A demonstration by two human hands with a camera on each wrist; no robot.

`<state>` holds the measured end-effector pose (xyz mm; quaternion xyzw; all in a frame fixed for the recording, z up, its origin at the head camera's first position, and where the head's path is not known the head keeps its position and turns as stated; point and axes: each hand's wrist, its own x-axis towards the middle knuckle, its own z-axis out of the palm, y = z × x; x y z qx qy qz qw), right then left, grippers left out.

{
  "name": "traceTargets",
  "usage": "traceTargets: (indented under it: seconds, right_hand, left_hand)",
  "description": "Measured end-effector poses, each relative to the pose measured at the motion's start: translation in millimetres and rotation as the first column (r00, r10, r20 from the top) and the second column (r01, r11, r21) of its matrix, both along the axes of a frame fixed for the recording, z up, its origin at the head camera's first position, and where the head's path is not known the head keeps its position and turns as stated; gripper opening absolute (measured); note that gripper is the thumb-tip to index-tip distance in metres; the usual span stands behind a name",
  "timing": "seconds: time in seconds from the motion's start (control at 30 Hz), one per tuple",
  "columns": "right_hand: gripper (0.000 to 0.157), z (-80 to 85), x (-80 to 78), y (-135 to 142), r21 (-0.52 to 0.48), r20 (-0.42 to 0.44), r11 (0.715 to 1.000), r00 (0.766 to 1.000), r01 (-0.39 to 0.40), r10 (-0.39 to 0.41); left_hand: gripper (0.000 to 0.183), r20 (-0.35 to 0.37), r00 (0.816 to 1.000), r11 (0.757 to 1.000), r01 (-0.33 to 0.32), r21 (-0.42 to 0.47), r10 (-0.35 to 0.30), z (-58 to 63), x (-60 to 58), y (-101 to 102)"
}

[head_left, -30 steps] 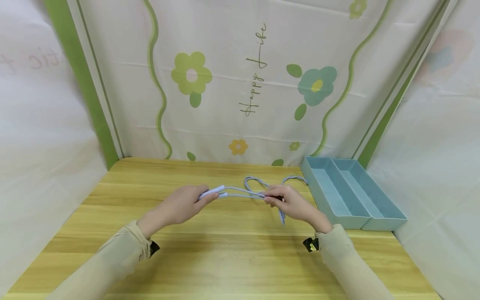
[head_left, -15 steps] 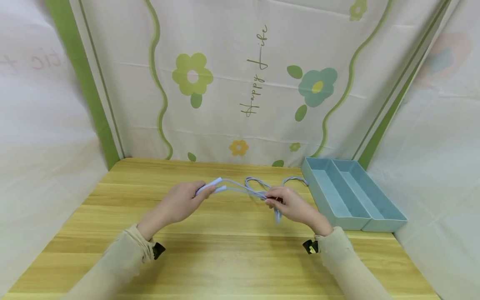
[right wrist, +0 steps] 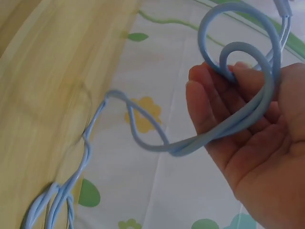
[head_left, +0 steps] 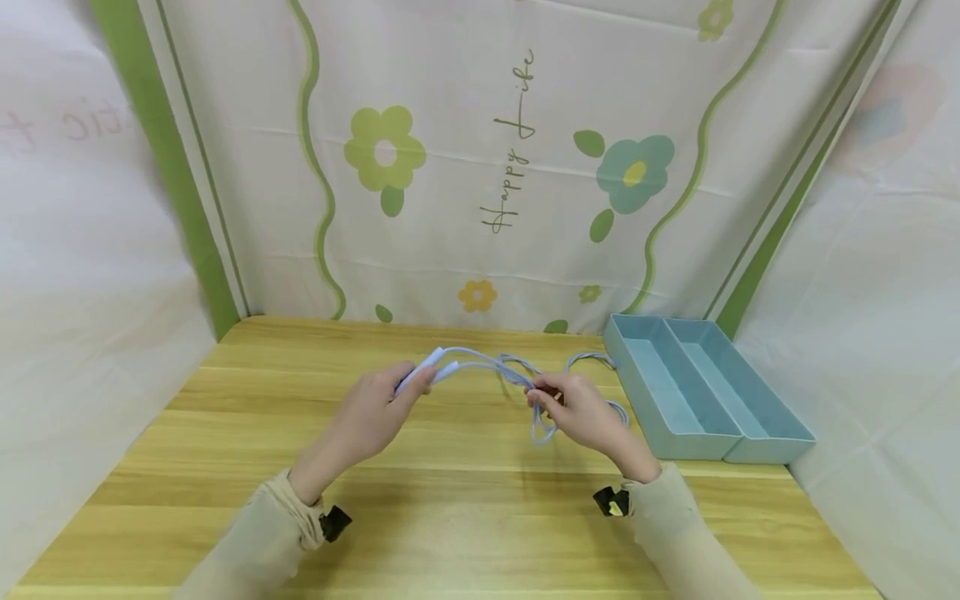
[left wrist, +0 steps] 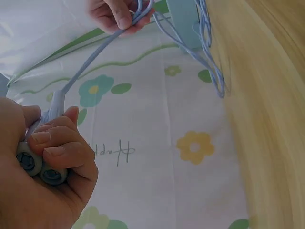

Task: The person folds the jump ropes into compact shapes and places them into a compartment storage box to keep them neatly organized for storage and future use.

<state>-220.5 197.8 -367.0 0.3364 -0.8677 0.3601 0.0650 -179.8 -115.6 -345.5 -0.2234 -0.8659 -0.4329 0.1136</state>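
A light blue jump rope stretches between both hands above the wooden table. My left hand [head_left: 369,410] grips its two handles [head_left: 422,370] side by side, tilted up and to the right; the round handle ends [left wrist: 51,174] show below the curled fingers in the left wrist view. From the handles the doubled cord [head_left: 474,353] arcs across to my right hand [head_left: 588,417], which pinches it between thumb and fingers. Small loops of cord [right wrist: 238,7] curl at those fingertips in the right wrist view. More cord [right wrist: 78,164] trails from there down onto the table.
Two pale blue open trays [head_left: 686,429] stand side by side at the table's right, with a bend of the cord [head_left: 592,357] lying beside the nearer one. A white flowered curtain [head_left: 442,242] hangs behind the wooden table [head_left: 450,517] and along its sides.
The handles have tipped more upright in my left hand, and the cord between the hands has slackened into an arc. Loops now hang below my right fingers, and cord shows right of that hand.
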Motion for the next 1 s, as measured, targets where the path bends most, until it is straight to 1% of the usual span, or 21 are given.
traceTargets:
  seconds: [0.13, 0.27, 0.4, 0.53, 0.67, 0.77, 0.83, 1.0]
  right_hand:
    - [0.013, 0.7, 5.5, -6.8, -0.068, 0.009, 0.997, 0.999, 0.034, -0.033]
    - [0.013, 0.2, 10.8, -11.8, -0.127, 0.042, 0.990, 0.997, 0.063, -0.058]
    - [0.013, 2.1, 16.2, -15.8, -0.181, 0.088, 0.980, 0.994, 0.084, -0.068]
    - [0.013, 7.0, 21.2, -19.1, -0.250, 0.136, 0.965, 0.989, 0.084, -0.051]
    - [0.013, 10.3, 22.9, -21.0, -0.315, 0.153, 0.945, 0.987, 0.086, -0.038]
    - [0.013, 12.3, 22.8, -22.2, -0.368, 0.172, 0.925, 0.985, 0.098, -0.036]
    - [0.013, 13.6, 23.2, -23.5, -0.403, 0.198, 0.908, 0.980, 0.112, -0.033]
    - [0.016, 13.9, 24.7, -28.6, -0.480, 0.268, 0.869, 0.963, 0.122, 0.013]
  left_hand:
    - [0.040, -0.007, 1.000, 0.997, 0.013, 0.081, -0.012, -3.8, -0.7, 9.7]
    - [0.044, 0.033, 0.999, 0.987, 0.009, 0.161, -0.015, -8.3, 0.5, 19.2]
    - [0.049, 0.071, 0.997, 0.982, 0.005, 0.191, -0.018, -13.1, 3.1, 26.9]
    - [0.049, 0.070, 0.997, 0.980, 0.018, 0.196, -0.032, -16.3, 6.3, 32.6]
    - [0.045, 0.064, 0.998, 0.973, 0.007, 0.231, -0.023, -16.4, 7.8, 36.5]
    - [0.041, 0.068, 0.998, 0.965, -0.001, 0.261, -0.017, -15.2, 7.4, 40.2]
    - [0.041, 0.079, 0.997, 0.962, -0.004, 0.273, -0.019, -15.0, 6.3, 43.5]
    - [0.043, 0.090, 0.995, 0.961, 0.009, 0.276, -0.035, -16.8, 3.3, 52.5]
